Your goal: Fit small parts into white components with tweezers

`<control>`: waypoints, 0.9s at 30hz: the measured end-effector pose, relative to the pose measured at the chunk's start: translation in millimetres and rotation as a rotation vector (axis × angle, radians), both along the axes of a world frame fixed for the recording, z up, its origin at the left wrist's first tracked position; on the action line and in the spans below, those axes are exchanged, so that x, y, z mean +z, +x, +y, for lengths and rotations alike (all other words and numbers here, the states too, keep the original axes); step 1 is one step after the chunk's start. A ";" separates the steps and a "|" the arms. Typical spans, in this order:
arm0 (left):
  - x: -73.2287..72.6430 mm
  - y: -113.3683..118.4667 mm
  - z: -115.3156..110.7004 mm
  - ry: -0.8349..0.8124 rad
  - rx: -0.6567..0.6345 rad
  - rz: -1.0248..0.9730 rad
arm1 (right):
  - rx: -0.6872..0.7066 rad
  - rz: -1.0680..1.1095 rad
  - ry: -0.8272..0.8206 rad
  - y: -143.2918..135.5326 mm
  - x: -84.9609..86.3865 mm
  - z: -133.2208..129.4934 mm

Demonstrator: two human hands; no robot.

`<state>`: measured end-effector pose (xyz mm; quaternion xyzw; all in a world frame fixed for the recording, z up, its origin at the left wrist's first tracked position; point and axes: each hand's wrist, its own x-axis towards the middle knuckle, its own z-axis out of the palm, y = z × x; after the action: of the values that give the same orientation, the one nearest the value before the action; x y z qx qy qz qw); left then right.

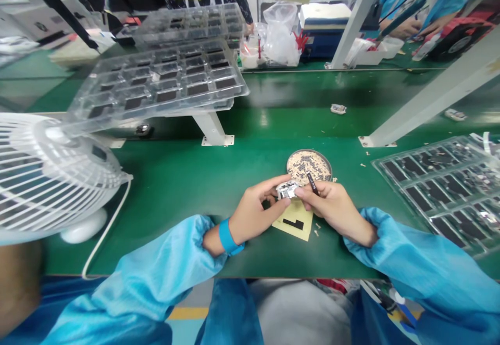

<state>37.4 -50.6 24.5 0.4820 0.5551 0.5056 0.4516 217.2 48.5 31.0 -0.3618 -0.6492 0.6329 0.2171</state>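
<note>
left hand [260,204]: thumb and fingers pinching the small white device [288,191] by its left side.
right hand [332,204]: fingers closed around a dark slim tool [312,182], its upper end sticking up past the fingers; the thumb and fingertips also meet the device's right edge.
device: between the two hands, raised over the bench, with pale and metallic parts showing on the side turned up; finer detail is too small to tell.
yellow sheet [309,234]: under and just nearer the wearer than the fingertips, bearing a black stepped strip [292,224].
round dish [302,158]: just beyond the fingertips, full of small pale and dark bits.
loose bits [317,226]: on the green bench [179,178], just below the right hand.
parts tray [424,207]: right of the right hand, well apart, dark pieces in its rows.
fan [58,173]: far left of the left hand.
good handling: i would let the left hand carry the device and press lightly with the right thumb at the edge, so that nothing inside shifts. the tool's end is best turned away from the exposed parts, and working low over the sheet should make a dropped piece easy to find.
</note>
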 end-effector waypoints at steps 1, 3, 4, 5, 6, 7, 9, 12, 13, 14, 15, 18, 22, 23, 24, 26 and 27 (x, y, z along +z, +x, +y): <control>-0.2 0.5 0.3 0.011 0.018 0.046 | -0.006 0.003 -0.007 -0.2 -0.4 -0.3; -0.6 1.1 0.8 0.035 0.044 0.124 | -0.018 0.008 -0.014 -1.0 -1.1 -1.0; -0.7 1.1 1.1 0.049 0.051 0.158 | -0.024 0.011 -0.013 -1.6 -1.5 -1.4; -0.7 0.9 1.2 0.064 0.055 0.190 | -0.029 0.013 -0.009 -2.2 -1.8 -1.7; -0.5 0.4 1.3 0.080 0.059 0.225 | -0.032 0.016 -0.004 -2.8 -2.2 -2.1; -0.1 -0.4 1.2 0.101 0.063 0.262 | -0.035 0.020 0.002 -3.2 -2.4 -2.4; 1.3 -2.1 0.9 0.150 0.065 0.334 | -0.039 0.024 0.006 -3.8 -2.5 -2.7; 3.5 -4.0 0.1 0.203 0.058 0.393 | -0.031 0.022 0.003 -3.8 -2.7 -2.6; 3.7 -4.1 0.0 0.201 0.062 0.390 | -0.033 0.027 0.012 -3.8 -3.0 -2.5; 3.6 -3.7 -0.1 0.186 0.070 0.368 | -0.043 0.043 0.028 -3.8 -3.6 -2.4; 3.2 -2.9 0.0 0.160 0.080 0.322 | -0.057 0.068 0.047 -4.0 -4.4 -2.4; 0.7 1.0 0.9 0.043 0.082 0.052 | -0.084 0.155 0.084 -5.3 -7.0 -3.2; -1.4 6.3 3.0 -0.029 0.049 -0.252 | -0.072 0.197 0.070 -9.0 -8.7 -6.1; -1.4 7.2 3.4 -0.012 0.054 -0.276 | -0.075 0.204 0.062 -10.0 -8.8 -6.8; -1.2 8.0 3.6 0.016 0.058 -0.282 | -0.070 0.209 0.050 -11.1 -8.8 -7.4; -0.6 9.2 3.6 0.077 0.064 -0.241 | -0.036 0.201 0.023 -12.7 -8.8 -8.1; -0.1 9.7 3.4 0.101 0.064 -0.201 | -0.015 0.186 0.015 -13.3 -8.8 -8.0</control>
<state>47.1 -47.3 24.4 0.4330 0.4960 0.5929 0.4637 204.0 40.5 22.3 -0.3049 -0.6280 0.6573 0.2839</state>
